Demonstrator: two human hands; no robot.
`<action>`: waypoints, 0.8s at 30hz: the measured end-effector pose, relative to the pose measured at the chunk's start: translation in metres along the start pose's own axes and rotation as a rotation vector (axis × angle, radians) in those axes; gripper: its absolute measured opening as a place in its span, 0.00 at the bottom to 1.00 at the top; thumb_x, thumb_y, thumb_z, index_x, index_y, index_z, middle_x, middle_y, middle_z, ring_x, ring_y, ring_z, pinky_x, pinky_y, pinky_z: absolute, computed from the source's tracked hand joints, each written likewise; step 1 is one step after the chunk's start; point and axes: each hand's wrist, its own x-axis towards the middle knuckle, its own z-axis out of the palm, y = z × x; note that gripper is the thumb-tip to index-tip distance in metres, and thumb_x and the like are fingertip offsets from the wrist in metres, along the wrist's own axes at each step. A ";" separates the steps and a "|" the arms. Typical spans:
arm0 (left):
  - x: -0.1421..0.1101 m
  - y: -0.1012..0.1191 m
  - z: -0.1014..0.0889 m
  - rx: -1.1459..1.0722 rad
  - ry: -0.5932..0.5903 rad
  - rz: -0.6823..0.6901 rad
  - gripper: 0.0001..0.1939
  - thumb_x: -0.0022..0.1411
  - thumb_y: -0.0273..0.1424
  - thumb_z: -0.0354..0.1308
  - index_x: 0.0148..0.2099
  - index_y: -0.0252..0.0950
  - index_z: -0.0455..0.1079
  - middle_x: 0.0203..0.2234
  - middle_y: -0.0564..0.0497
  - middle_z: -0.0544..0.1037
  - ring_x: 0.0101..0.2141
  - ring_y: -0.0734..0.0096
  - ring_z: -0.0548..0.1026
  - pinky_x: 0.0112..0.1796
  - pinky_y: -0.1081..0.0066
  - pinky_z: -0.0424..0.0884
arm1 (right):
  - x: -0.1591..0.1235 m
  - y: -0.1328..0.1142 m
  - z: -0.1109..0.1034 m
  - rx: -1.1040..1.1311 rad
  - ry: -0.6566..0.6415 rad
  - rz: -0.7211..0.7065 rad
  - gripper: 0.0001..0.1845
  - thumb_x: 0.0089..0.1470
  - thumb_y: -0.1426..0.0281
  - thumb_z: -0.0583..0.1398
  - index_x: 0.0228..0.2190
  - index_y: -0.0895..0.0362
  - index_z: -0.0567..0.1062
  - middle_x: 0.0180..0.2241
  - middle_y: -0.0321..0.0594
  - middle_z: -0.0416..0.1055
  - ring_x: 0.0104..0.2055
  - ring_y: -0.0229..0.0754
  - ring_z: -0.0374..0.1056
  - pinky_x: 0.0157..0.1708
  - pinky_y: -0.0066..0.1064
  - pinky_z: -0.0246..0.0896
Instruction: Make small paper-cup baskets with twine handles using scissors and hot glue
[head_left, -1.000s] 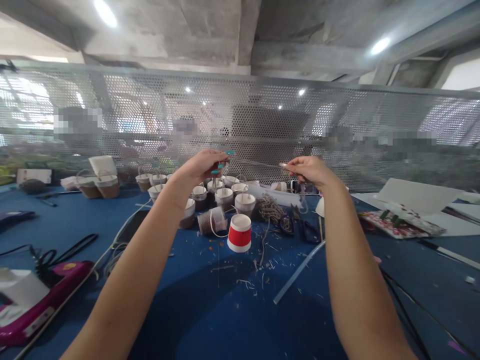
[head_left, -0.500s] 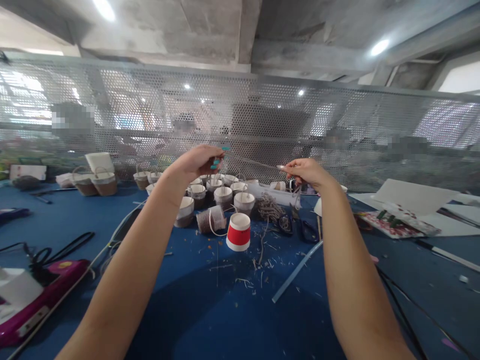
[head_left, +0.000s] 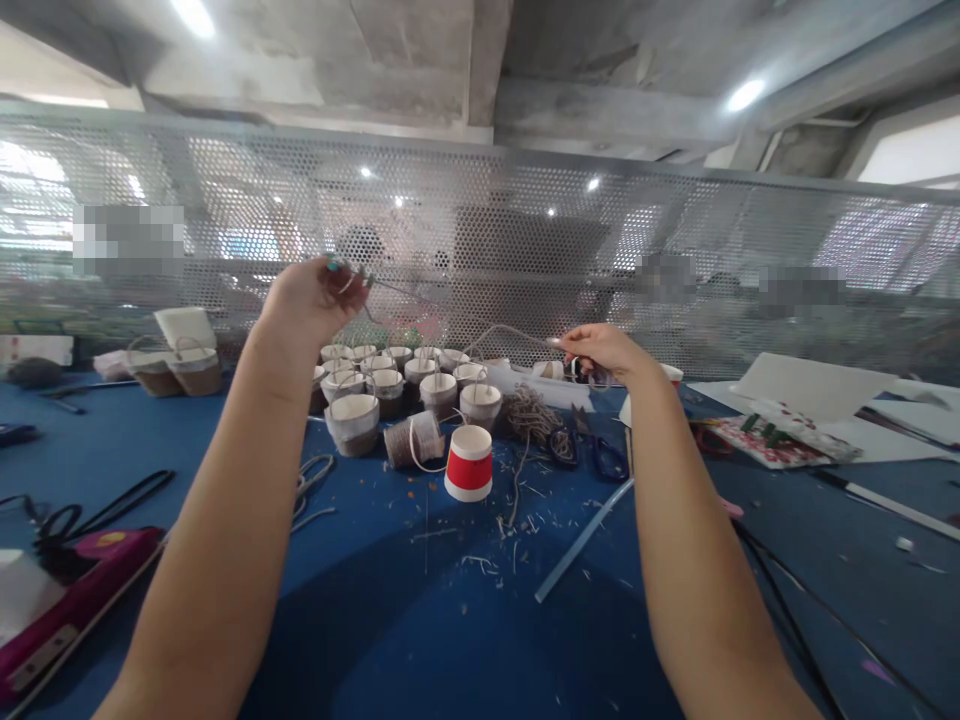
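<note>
My left hand (head_left: 315, 297) is raised above the table with its fingers pinched on one end of a thin grey string (head_left: 450, 310). The string runs across to my right hand (head_left: 600, 352), which pinches the other end, lower and to the right. Below both hands stands an upturned red and white paper cup (head_left: 469, 463) on the blue table (head_left: 420, 620). Behind the cup is a cluster of several small rope-wrapped cup baskets (head_left: 390, 385) with handles. A tangle of twine (head_left: 531, 412) and dark scissors (head_left: 592, 450) lie under my right hand.
A pink glue gun (head_left: 82, 580) with black cables lies at the left edge. A clear glue stick (head_left: 581, 540) lies diagonally near my right forearm. Two more baskets (head_left: 172, 370) stand at the far left. White sheets and patterned paper (head_left: 780, 440) are at the right. A perforated metal screen (head_left: 525, 240) backs the table.
My left hand has risen and moved left, drawing the string out longer between my hands. My right hand stayed nearly in place. The view shifted slightly.
</note>
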 end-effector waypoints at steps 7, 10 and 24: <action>-0.005 0.016 -0.009 0.038 0.149 0.125 0.14 0.60 0.20 0.43 0.24 0.37 0.55 0.15 0.58 0.64 0.22 0.82 0.65 0.26 0.77 0.65 | 0.006 0.022 -0.002 -0.051 0.059 0.087 0.13 0.43 0.63 0.66 0.22 0.59 0.71 0.19 0.36 0.70 0.13 0.27 0.55 0.11 0.21 0.51; -0.009 0.021 -0.012 0.271 0.233 0.291 0.12 0.61 0.23 0.47 0.24 0.37 0.57 0.17 0.58 0.64 0.20 0.82 0.63 0.24 0.75 0.62 | 0.004 0.026 -0.001 -0.101 0.086 0.134 0.14 0.41 0.63 0.67 0.19 0.59 0.72 0.19 0.38 0.71 0.12 0.28 0.56 0.11 0.22 0.51; -0.024 0.019 -0.006 0.675 0.044 0.554 0.11 0.56 0.25 0.53 0.22 0.36 0.63 0.11 0.58 0.59 0.15 0.81 0.54 0.16 0.74 0.50 | 0.014 0.041 -0.004 -0.332 0.171 0.302 0.13 0.41 0.72 0.66 0.13 0.59 0.70 0.17 0.43 0.71 0.16 0.35 0.64 0.14 0.23 0.57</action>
